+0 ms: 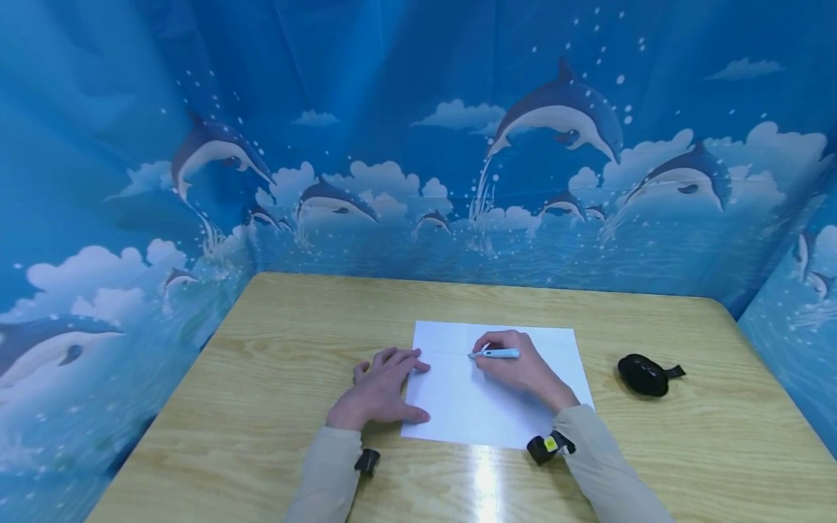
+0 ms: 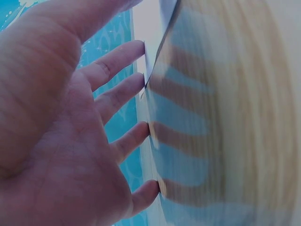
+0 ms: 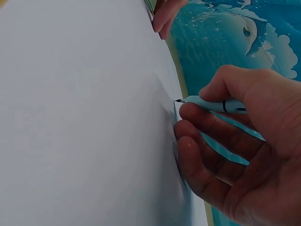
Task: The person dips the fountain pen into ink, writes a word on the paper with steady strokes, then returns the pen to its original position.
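Note:
A white sheet of paper [image 1: 451, 407] lies on the wooden table. My right hand [image 1: 516, 363] pinches a light blue fountain pen [image 1: 502, 354] between thumb and fingers over the sheet's upper middle. In the right wrist view the pen's dark nib [image 3: 179, 100] is at the paper surface, and the other fingers curl beneath it. My left hand [image 1: 382, 392] spreads over the sheet's left edge, with thumb and some fingertips on the paper. The left wrist view shows its fingertips [image 2: 138, 47] pressing down, the lower ones on bare wood. A faint mark seems to run left of the nib.
To the right of the paper sits a small black oval object [image 1: 644, 375] with a short tab. The wooden table [image 1: 281, 378] ends at a blue dolphin-print curtain [image 1: 405, 145] behind and at both sides. Each wrist wears a small black camera.

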Demonstrator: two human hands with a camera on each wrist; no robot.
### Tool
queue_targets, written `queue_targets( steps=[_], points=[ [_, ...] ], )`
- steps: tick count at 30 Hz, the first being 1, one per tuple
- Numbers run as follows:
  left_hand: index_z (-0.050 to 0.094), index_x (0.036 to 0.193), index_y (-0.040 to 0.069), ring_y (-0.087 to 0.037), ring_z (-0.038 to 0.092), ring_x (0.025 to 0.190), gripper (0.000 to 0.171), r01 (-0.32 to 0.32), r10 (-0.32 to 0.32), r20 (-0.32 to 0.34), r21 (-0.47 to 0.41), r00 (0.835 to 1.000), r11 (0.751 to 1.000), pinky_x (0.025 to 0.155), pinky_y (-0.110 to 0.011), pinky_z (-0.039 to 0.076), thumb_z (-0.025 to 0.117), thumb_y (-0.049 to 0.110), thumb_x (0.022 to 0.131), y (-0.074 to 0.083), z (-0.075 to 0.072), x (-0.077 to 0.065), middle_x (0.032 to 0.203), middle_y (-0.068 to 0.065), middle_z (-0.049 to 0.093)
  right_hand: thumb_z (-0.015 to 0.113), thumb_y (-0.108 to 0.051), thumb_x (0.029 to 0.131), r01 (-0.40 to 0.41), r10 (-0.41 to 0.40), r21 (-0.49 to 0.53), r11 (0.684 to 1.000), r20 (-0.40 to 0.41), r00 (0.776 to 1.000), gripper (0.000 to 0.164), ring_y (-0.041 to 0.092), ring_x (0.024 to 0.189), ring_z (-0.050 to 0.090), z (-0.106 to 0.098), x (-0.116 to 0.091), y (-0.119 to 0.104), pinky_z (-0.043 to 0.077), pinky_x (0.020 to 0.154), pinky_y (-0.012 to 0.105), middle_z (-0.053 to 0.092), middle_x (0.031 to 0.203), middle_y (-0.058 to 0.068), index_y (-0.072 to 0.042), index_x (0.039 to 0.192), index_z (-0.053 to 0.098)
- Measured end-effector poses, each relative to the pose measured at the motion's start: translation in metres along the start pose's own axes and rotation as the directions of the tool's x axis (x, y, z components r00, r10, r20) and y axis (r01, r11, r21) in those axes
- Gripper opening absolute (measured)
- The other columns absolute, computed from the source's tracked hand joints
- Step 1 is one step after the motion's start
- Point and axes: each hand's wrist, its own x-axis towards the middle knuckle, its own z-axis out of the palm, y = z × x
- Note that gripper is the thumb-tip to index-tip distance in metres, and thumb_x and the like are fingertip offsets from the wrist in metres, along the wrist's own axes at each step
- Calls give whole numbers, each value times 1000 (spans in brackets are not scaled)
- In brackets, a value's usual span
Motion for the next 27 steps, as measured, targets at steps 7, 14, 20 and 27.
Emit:
queue_targets(
  steps=[7,14,20,27],
  points=[
    [58,141,29,-37,24,155,74,-9,9,-5,-4,1000,1000,115,-75,20,86,50,76,0,0,-1,165,3,38,71,-20,94,-6,6,8,1000,-9,1000,10,24,108,68,-3,-3,2,55,92,47,75,114,5,-16,102,77],
    [58,142,29,-37,24,155,74,-12,12,-7,-5,1000,1000,115,-75,20,86,49,76,0,0,-1,166,2,37,72,-19,93,-22,22,-4,1000,-23,999,10,23,106,68,-6,-6,4,55,91,44,75,112,5,-17,101,77],
    [58,142,28,-37,24,155,75,-14,14,-4,-16,1000,1000,115,-76,20,86,50,76,0,-2,-2,166,1,37,72,-19,92,-55,54,-9,998,-34,998,10,22,104,69,-9,-8,5,55,87,39,76,110,4,-18,100,77],
    [57,144,28,-39,23,155,76,-27,27,2,-21,1000,999,114,-76,21,85,51,77,-1,-3,-3,166,1,36,72,-21,92,-100,99,-26,995,-34,995,9,21,103,69,-12,-10,5,55,85,38,76,110,3,-20,99,77]
  ],
)
